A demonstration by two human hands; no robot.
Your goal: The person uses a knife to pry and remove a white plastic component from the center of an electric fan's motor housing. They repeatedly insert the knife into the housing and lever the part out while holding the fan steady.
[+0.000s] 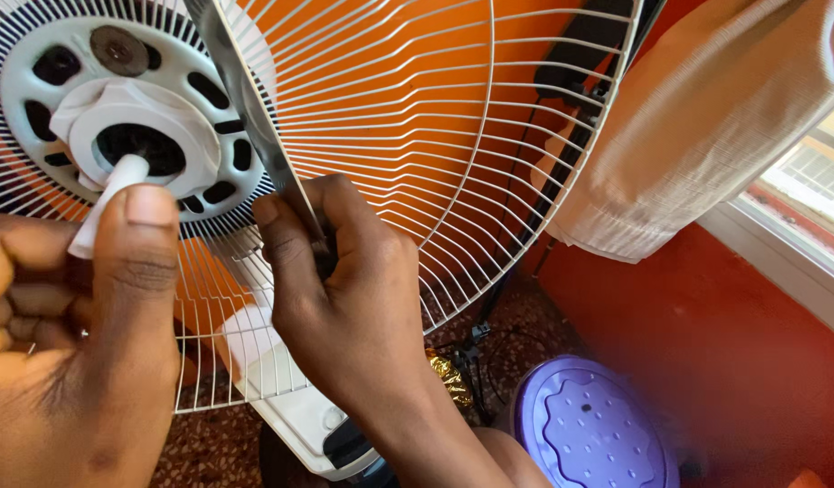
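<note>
A white wire fan grille fills the upper view, held close to me. At its left is a white plastic hub plate with dark slots and a round centre hole. My left hand pinches a rolled piece of white tissue, whose tip touches the lower edge of the hub's centre hole. My right hand is closed around a grey metal band that runs diagonally across the grille, gripping it at its lower end.
A white fan base shows below the grille. A purple plastic lid sits at the lower right beside black cables and a gold wrapper. A beige curtain hangs by a window in an orange wall.
</note>
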